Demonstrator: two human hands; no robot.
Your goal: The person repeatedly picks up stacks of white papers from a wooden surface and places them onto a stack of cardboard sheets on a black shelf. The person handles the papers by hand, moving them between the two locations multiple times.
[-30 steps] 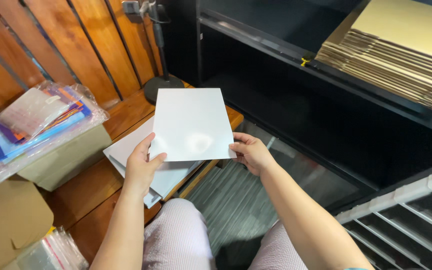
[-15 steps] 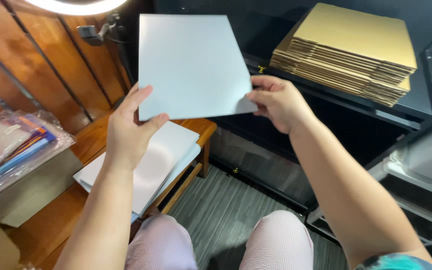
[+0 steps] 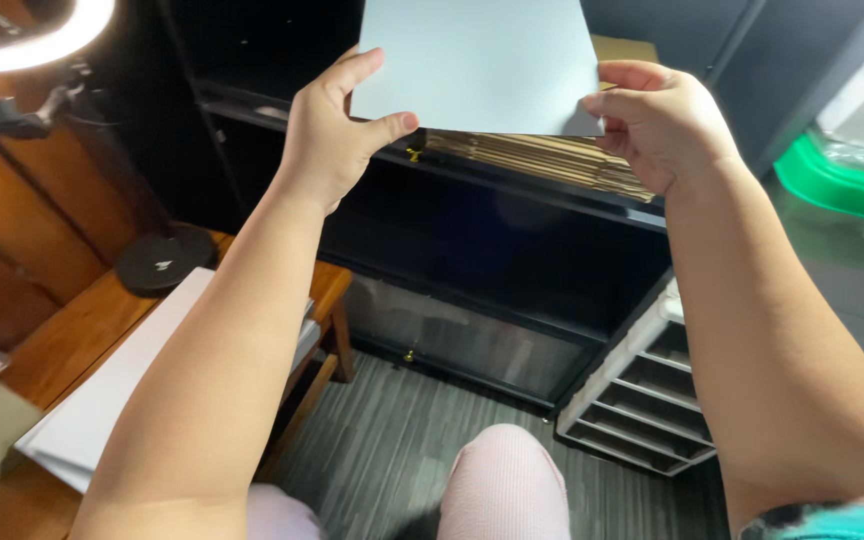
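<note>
A flat pale grey-white sheet is held up high at the top of the view, over a black shelf. My left hand pinches its lower left corner with the thumb across the front. My right hand grips its lower right corner. Behind the sheet, a stack of flat brown cardboard pieces lies on the black shelf; most of the stack is hidden by the sheet.
A stack of white sheets lies on a wooden bench at left, beside a round black lamp base. A ring light glows top left. A grey drawer rack stands lower right, a green tub far right.
Both hands have lifted the sheet higher and to the right, from above the wooden bench up in front of the cardboard stack on the shelf.
</note>
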